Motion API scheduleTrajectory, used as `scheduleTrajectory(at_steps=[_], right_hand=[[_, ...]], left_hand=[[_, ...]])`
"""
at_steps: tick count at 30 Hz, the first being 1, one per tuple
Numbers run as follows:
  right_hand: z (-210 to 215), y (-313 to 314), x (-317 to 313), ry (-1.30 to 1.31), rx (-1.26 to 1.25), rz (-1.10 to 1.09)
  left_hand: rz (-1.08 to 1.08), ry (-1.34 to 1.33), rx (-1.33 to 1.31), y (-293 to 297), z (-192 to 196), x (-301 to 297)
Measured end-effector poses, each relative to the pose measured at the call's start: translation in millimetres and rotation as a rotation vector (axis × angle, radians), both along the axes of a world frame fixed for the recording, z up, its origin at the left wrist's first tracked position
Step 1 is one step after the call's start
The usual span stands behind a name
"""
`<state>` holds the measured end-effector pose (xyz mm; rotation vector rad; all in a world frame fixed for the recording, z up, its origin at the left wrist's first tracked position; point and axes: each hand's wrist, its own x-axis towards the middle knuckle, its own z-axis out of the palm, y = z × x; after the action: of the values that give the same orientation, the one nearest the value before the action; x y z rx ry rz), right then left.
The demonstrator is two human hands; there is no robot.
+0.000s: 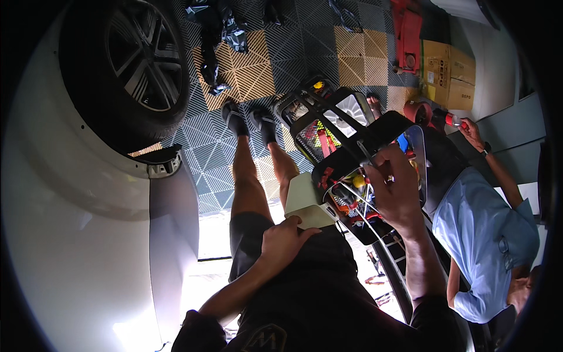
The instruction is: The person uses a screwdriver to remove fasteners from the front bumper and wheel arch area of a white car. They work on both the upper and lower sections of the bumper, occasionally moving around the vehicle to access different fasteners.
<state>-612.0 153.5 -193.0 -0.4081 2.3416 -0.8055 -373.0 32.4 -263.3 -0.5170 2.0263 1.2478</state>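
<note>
"Where is the pale box (302,190)?"

"Just off the left edge of the nearest tray (369,239) of the black-rimmed tool carrier (384,125), in front of the person's lap. The left hand (286,243) is clamped on its near end, the thumb stretched along the edge."

"And the right hand (397,185)?"

"Well apart from the left one, above the right half of that tray, with its fingers bent. Whether they grip anything, one cannot tell."

"What lies in the trays?"

"The nearest one holds a jumble of tools, with a yellow round piece (358,180) around the middle and something blue (403,142) toward the far right corner. In the tray beyond its far left corner lies a red tool (324,142)."

"Is anyone else there?"

"A co-worker in a light blue shirt (484,229), to the right of the carrier, one hand (471,135) around a red object (455,121). Farther off are a cardboard box (463,67) and a red floor jack (406,35)."

"And on the person's left?"

"A white car panel (76,205) with a dark wheel (146,58) beyond it. Black plastic pieces (234,36) lie on the grey and tan tiled floor (246,64)."
</note>
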Motion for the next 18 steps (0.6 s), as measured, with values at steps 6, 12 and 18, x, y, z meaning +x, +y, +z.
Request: scheduleTrajectory(at_steps=[6,12,18], right_hand=[[-40,17,23,0.066,0.284,0.28],[-63,15,28,0.311,0.104,0.252],[-103,42,45,0.537,0.081,0.133]], left_hand=[[0.065,-0.026,0.577,-71,55,-38],[0.002,0.711,0.837,-75,123,-117],[-0.312,1.187,0.852,24,227,-192]])
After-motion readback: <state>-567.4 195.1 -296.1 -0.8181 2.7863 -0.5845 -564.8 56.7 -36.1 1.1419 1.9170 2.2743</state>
